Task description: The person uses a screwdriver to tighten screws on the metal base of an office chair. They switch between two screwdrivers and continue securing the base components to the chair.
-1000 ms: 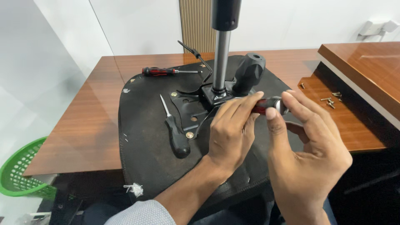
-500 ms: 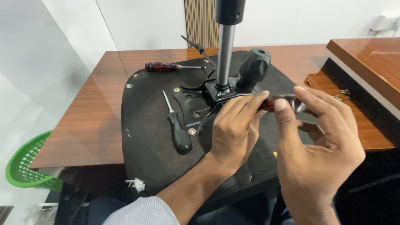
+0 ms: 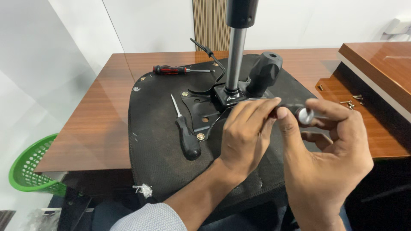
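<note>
Both hands are sitting a little lower and further right than they were a moment ago, and the tool between them is showing more of its shiny end. At the far left, a green plastic basket point(image 3: 26, 167) is standing on the floor below the wooden table point(image 3: 100, 124). An upturned black chair seat point(image 3: 158, 141) is lying on the table, with a red-and-black screwdriver point(image 3: 177, 69) resting beyond it and a black-handled screwdriver point(image 3: 185, 130) lying on it, tip pointing away from the person. A black metal mounting plate point(image 3: 201, 107) is sitting screwed to the seat, and the chrome gas-lift column point(image 3: 234, 55) is rising upright from it, with a black knob point(image 3: 264, 72) just beside. The left hand point(image 3: 244, 137) is curling over the near edge of the plate, its fingertips closing on the dark shaft of a small tool; whether it is pinching firmly cannot be told. The right hand point(image 3: 329, 158) is pinching the tool's silver round end point(image 3: 305, 115) between thumb and forefinger. That tool is running roughly left to right, between the two hands, so each grip is meeting one end, just right of the column's foot. Loose screws point(image 3: 352, 101) are lying on the stepped wooden ledge at the far right.
</note>
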